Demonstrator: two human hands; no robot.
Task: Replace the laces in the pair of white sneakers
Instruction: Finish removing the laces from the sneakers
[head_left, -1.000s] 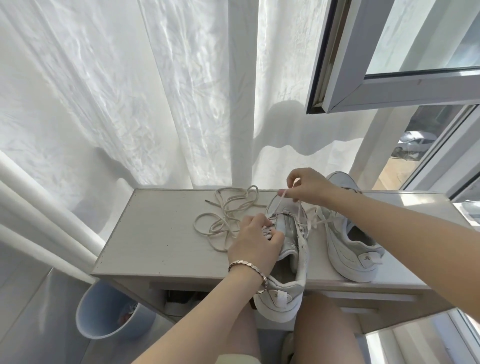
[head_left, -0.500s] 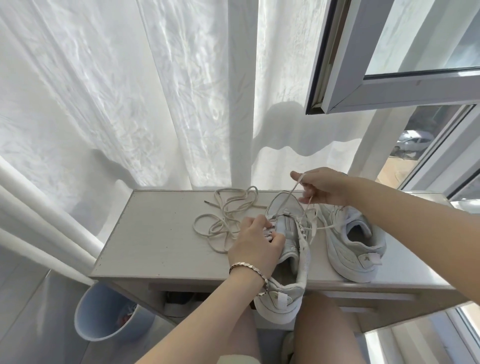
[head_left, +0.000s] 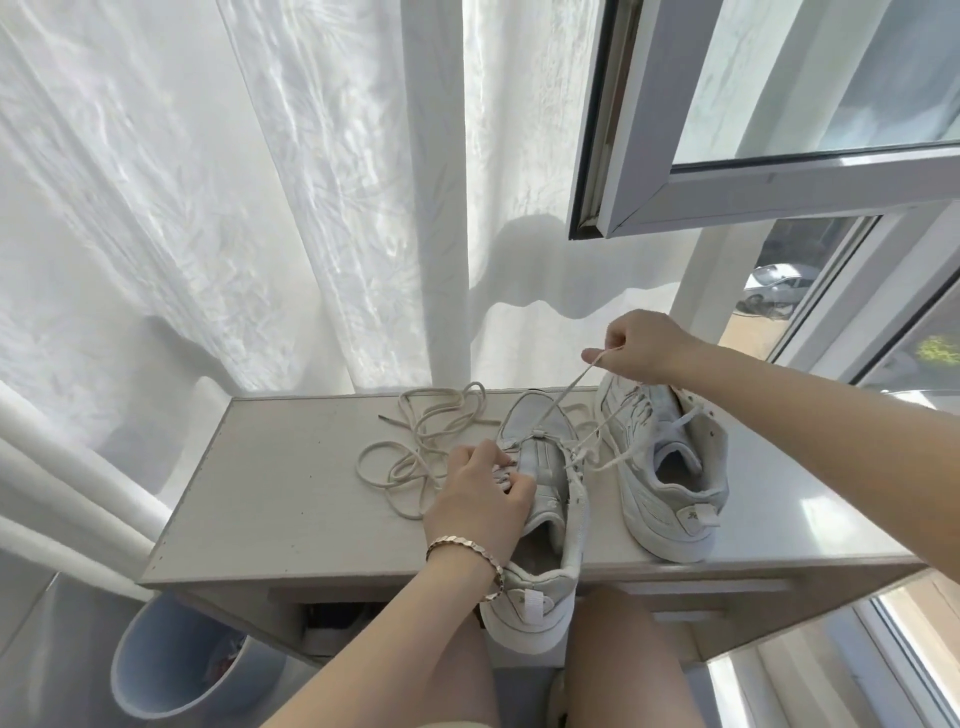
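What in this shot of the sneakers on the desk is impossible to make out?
Head view only.
- Eyelets on the near sneaker, left side: covered by the left hand.
- Tip of the lace: buried in the right hand.
- Toe of the far sneaker: partly behind the right hand.
- Contents of the bin: partly under the desk, too dark.

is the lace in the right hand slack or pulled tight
Pulled tight: the lace runs straight from the right hand pinching it down to the near sneaker, which the left hand holds.
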